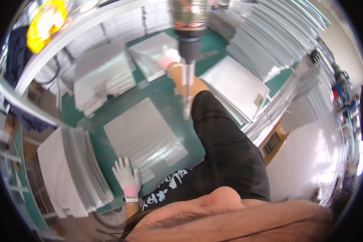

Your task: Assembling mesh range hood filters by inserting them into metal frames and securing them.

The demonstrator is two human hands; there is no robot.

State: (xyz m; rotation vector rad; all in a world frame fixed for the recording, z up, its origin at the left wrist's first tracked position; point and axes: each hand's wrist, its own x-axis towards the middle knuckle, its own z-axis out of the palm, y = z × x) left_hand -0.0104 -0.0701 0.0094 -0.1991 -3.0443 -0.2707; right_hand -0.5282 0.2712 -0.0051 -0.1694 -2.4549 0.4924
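"Where's the ribbed, silvery sheet?"
"Flat on the green table, just left of centre. The left hand lies spread at its lower-left edge, grasping nothing, probably steadying it."
"The right hand?"
"Upper centre, by another sheet; I can't tell its grip. Lower left, a thin-layered stack, likely kept within reach."

A flat grey ribbed sheet lies on a green rectangular worktable; left, a thick white-topped sheet stack; behind left, a ragged silvery sheet stack; behind right, a squared white sheet stack.
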